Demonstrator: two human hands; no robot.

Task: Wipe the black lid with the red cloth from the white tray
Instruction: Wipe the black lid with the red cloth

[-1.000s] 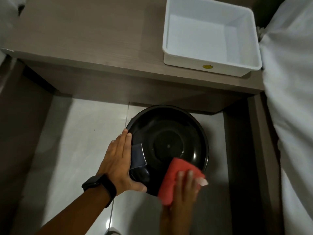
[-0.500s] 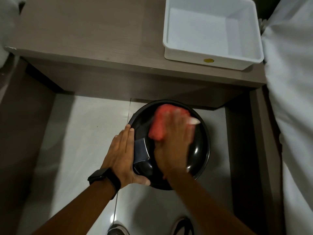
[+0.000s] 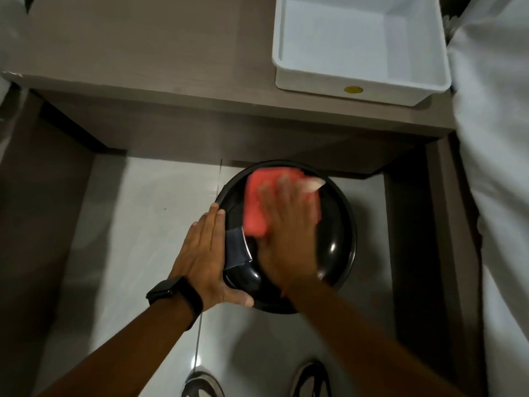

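While the head camera looks down past both forearms, the left side of the frame holds only a dark brown panel (image 3: 31, 224) and, above it, the grey-brown wooden tabletop (image 3: 143, 44) that runs across the upper part of the picture. Below the tabletop's front edge lies a pale glossy tiled floor (image 3: 137, 230). A black watch (image 3: 174, 293) sits on the left wrist, left of centre and low in the frame. The left hand (image 3: 200, 253) lies flat and open, fingers straight and close together, pressed along the left rim of the lid, with the thumb hooked under the lid's near edge; it steadies the lid rather than closing round it. The black lid (image 3: 335, 253), round and shiny, sits in the centre of the frame, just below the table's front edge, with a greyish patch (image 3: 236, 247) on its left side next to the left fingers. On the upper part of the lid lies the red cloth (image 3: 257, 207), folded flat, a pale tag (image 3: 313, 184) showing at its upper right corner. The right hand (image 3: 289, 236) is spread palm-down on the cloth, fingers extended and slightly apart, pressing it onto the lid; the hand is motion-blurred. Two shoes (image 3: 310, 379) show at the bottom edge. In the upper right of the frame the white tray (image 3: 360, 84) stands on the tabletop, a small yellow sticker (image 3: 353, 89) on its near wall. White fabric (image 3: 492, 167) fills the right edge of the frame.
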